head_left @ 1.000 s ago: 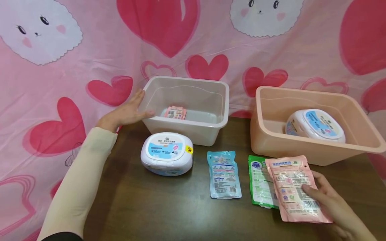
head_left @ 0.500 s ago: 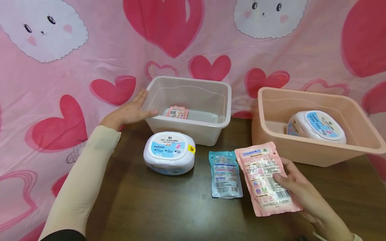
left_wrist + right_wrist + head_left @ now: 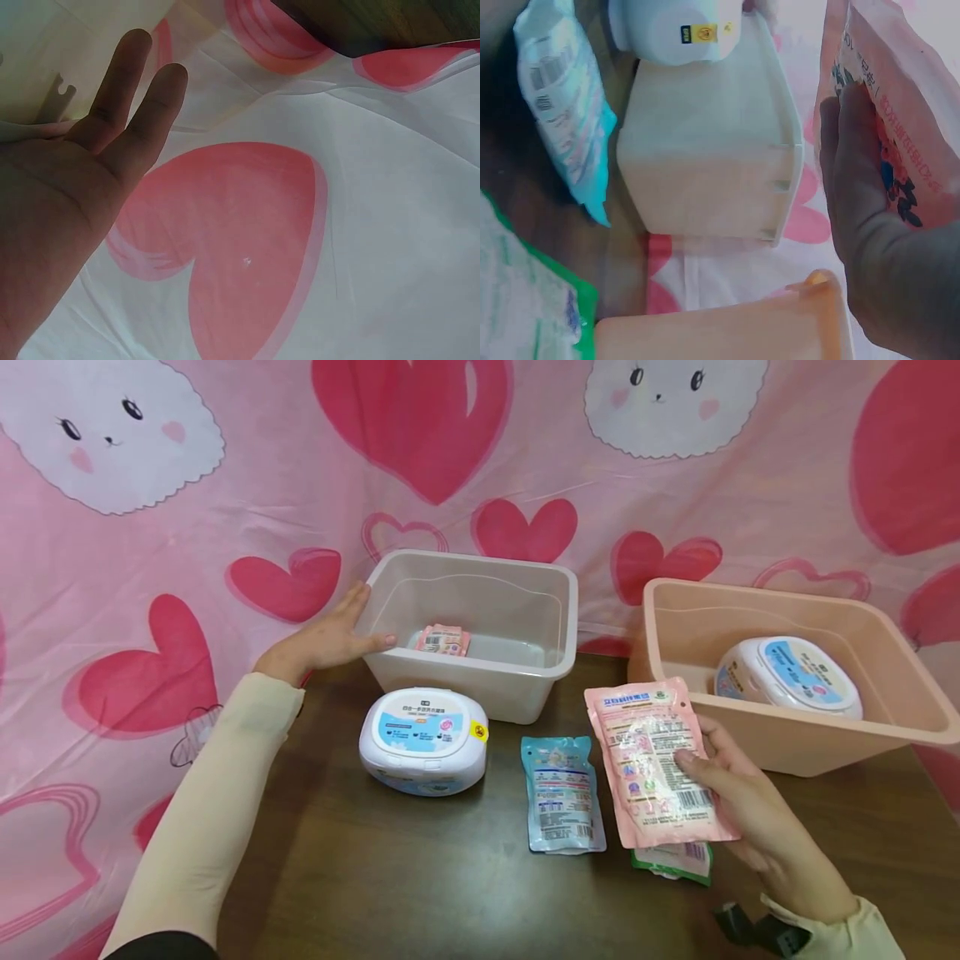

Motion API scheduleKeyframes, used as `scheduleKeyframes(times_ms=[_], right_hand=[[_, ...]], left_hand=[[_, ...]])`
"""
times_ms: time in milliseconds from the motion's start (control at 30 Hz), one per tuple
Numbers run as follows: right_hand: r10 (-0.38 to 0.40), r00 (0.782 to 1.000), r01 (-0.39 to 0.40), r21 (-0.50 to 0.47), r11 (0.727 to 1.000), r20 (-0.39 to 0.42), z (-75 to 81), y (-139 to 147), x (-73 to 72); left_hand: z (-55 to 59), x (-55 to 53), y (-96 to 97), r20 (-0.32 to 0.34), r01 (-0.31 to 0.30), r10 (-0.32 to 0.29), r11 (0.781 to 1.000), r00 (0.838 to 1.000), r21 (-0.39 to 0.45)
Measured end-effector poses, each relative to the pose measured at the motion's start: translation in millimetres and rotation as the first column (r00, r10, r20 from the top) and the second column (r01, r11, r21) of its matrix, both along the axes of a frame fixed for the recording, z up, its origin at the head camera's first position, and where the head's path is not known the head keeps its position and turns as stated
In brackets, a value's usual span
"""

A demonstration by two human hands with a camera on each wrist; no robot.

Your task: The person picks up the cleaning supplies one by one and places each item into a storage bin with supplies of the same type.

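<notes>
My right hand (image 3: 757,810) pinches a pink pouch (image 3: 652,760) along its right edge, thumb in front and fingers behind. In the right wrist view the pink pouch (image 3: 911,97) stands up against the fingers. The pouch is raised above the table and covers most of a green pouch (image 3: 678,862). A blue pouch (image 3: 562,797) lies just to its left. My left hand (image 3: 322,639) rests at the left end of a grey bin (image 3: 465,667), fingers straight and thumb over the front rim. A small pink packet (image 3: 444,641) lies inside that bin.
In front of the grey bin stands a white lidded tub (image 3: 423,743) with a blue label. A peach bin (image 3: 750,727) at the right holds another white tub (image 3: 795,677). Behind both bins hangs a pink cloth (image 3: 540,452) printed with hearts. Everything stands on a dark wooden table (image 3: 450,877).
My right hand has carried the pink pouch leftward and then up, from over the green pouch toward the grey bin. My left hand has stayed at the bin; the view has shifted slightly.
</notes>
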State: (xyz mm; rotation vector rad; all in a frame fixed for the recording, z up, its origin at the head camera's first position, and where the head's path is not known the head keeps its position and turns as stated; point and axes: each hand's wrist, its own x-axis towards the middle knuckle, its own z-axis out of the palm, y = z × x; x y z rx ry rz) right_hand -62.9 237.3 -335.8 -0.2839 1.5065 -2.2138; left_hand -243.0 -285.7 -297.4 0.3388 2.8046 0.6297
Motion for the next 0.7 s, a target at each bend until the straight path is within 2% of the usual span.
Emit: scheduleKeyframes(times_ms=[333, 433, 700], right_hand=[[-0.033, 0.999, 0.031, -0.138, 0.99, -0.012, 11.2, -11, -23.6], [-0.056, 0.998, 0.056, -0.168, 0.984, 0.007, 15.3, -16, -30.9], [-0.159, 0.981, 0.171, -0.114, 0.979, 0.107, 28.7, -31, -50.3]], left_hand=[[1.6, 3.1, 0.8, -0.011, -0.002, 0.002, 1.0, 1.0, 0.017], [1.4, 3.6, 1.1, -0.005, -0.005, 0.005, 1.0, 1.0, 0.018], [0.8, 3.7, 1.4, -0.004, -0.006, 0.006, 1.0, 1.0, 0.026]])
